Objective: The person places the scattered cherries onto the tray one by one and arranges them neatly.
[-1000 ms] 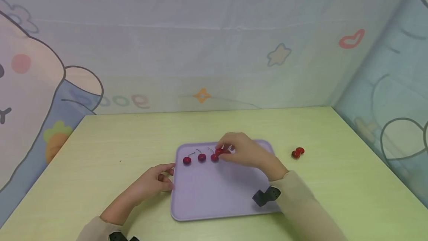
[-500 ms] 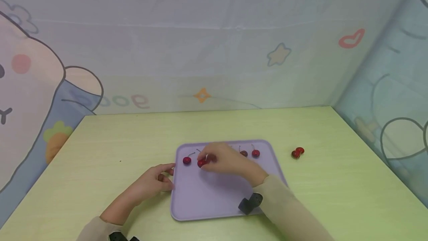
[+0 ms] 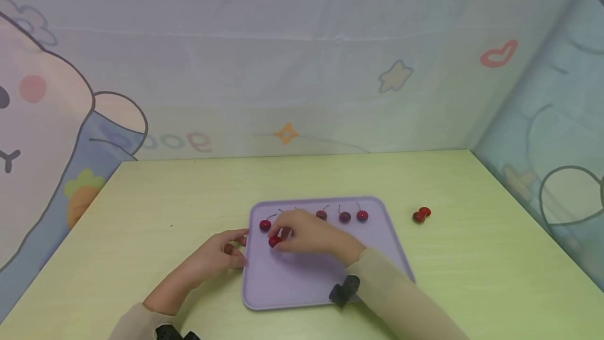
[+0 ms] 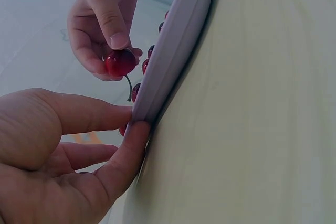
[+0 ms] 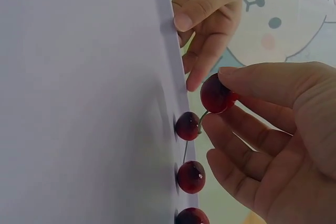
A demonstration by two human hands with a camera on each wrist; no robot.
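My right hand (image 3: pixel 304 232) holds a dark red cherry (image 5: pixel 214 94) between thumb and fingertips, over the left part of a lilac tray (image 3: pixel 283 287). A green stem hangs from this cherry, and another bit of red shows behind it in the right wrist view. Along the tray's far side runs a row of several cherries, among them one at the left end (image 3: pixel 265 225) and one at the right end (image 3: pixel 362 215); my right hand hides part of the row. My left hand (image 3: pixel 214 256) rests with thumb and fingertips, spread apart, against the tray's left edge.
Two more cherries (image 3: pixel 421 215) lie close together on the pale yellow table (image 3: pixel 472 266), right of the tray. A cloth backdrop (image 3: pixel 330 77) with cartoon prints stands behind the table.
My right hand has moved left along the row with the cherry and then a little nearer, uncovering the cherries on the right. The left hand has stayed at the tray's edge.
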